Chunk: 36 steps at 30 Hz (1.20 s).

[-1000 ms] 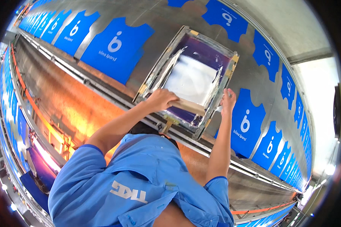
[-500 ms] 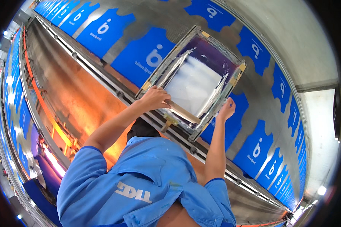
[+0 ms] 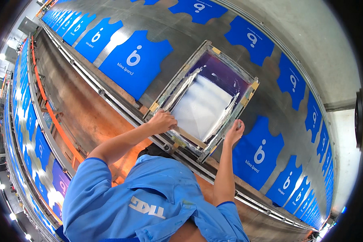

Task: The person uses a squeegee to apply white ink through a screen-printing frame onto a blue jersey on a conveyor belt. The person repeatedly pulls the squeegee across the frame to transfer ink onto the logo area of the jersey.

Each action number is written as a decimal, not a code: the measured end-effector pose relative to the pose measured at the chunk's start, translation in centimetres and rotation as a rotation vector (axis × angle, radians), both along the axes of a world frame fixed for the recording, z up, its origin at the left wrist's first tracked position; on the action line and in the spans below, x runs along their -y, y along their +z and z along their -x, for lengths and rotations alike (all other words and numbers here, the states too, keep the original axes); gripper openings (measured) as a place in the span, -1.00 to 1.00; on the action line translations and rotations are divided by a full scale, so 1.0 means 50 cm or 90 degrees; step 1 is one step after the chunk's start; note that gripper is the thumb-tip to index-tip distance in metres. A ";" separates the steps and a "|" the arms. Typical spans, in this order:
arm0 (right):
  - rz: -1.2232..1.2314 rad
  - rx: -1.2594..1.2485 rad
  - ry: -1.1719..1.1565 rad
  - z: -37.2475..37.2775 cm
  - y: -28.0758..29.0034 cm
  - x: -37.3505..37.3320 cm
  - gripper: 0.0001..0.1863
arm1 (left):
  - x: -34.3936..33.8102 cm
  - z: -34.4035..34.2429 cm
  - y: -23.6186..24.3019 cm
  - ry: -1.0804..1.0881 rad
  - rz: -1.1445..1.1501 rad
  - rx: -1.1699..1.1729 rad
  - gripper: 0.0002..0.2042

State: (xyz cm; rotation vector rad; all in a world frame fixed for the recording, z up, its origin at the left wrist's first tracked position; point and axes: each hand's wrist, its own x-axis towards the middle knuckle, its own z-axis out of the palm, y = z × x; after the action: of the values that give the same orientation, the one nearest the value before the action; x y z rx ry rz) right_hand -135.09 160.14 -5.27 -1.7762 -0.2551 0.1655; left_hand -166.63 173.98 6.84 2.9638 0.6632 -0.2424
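Note:
A framed printing screen [image 3: 205, 46] lies on the long metal table, with purple mesh and a broad patch of white ink [image 3: 199, 109]. My left hand [image 3: 161, 121] grips the left end of a wooden squeegee [image 3: 189, 136], which lies across the screen's near end. My right hand [image 3: 234, 130] is closed beside the screen's right side, fingertips pinched; what is between them is too small to make out.
Blue fabric panels with white printed motifs [image 3: 135, 48] lie in rows on the table [image 3: 161, 86]. A metal rail [image 3: 109, 97] runs along the near edge. Another printed row [image 3: 40, 149] and an orange rail [image 3: 52, 117] are at left, a pale wall [image 3: 310, 48] beyond.
The screen and both hands sit lower in the picture as the view has shifted. The squeegee stays at the screen's near end in my left hand's grip.

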 end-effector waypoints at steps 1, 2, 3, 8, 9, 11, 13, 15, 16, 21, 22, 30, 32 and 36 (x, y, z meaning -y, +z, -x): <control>0.014 0.025 -0.014 -0.006 -0.002 0.004 -0.60 | 0.002 -0.006 0.005 -0.023 -0.006 0.024 -0.84; 0.028 0.050 -0.029 -0.011 -0.003 0.007 -0.61 | 0.001 -0.012 0.010 -0.020 0.005 0.045 -0.84; 0.040 0.049 -0.028 -0.016 -0.004 0.009 -0.63 | -0.003 -0.020 0.017 -0.020 0.017 0.066 -0.84; 0.105 -0.003 0.012 -0.030 -0.003 0.019 -0.67 | -0.082 -0.141 0.061 -0.009 0.032 0.138 -0.81; 0.105 0.069 0.039 -0.038 -0.014 0.027 -0.68 | -0.117 -0.173 0.057 -0.025 0.021 0.181 -0.84; 0.310 0.249 0.142 -0.071 -0.002 0.064 -0.65 | -0.186 -0.260 0.065 -0.028 -0.007 0.161 -0.86; 0.267 0.379 0.132 -0.113 0.065 0.030 -0.63 | -0.259 -0.359 0.087 -0.041 -0.006 0.084 -0.79; 0.216 0.438 0.160 -0.130 0.179 -0.048 -0.61 | -0.329 -0.433 0.103 -0.037 0.022 0.052 -0.70; 0.191 0.431 0.179 -0.141 0.235 -0.089 -0.60 | -0.351 -0.468 0.113 -0.023 0.062 0.027 -0.66; 0.511 0.287 0.408 -0.262 0.283 -0.229 -0.40 | -0.406 -0.562 0.115 -0.045 0.053 -0.021 -0.58; 0.578 0.217 0.443 -0.280 0.271 -0.240 -0.37 | -0.407 -0.571 0.109 -0.049 0.046 -0.018 -0.57; 0.442 0.236 0.406 -0.140 0.170 -0.133 -0.48 | -0.306 -0.430 0.066 -0.041 0.042 -0.020 -0.66; 0.434 0.218 0.417 -0.061 0.185 -0.084 -0.59 | -0.251 -0.350 0.054 -0.050 0.025 0.005 -0.72; 0.392 0.222 0.428 0.096 0.155 0.037 -0.72 | -0.135 -0.185 0.026 -0.067 0.031 0.050 -0.80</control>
State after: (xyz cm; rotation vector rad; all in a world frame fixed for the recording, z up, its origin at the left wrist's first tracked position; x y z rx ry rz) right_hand -139.89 158.31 2.50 -2.2616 -1.1549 0.4494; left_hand -157.39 180.71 8.14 2.9479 0.4860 -0.1471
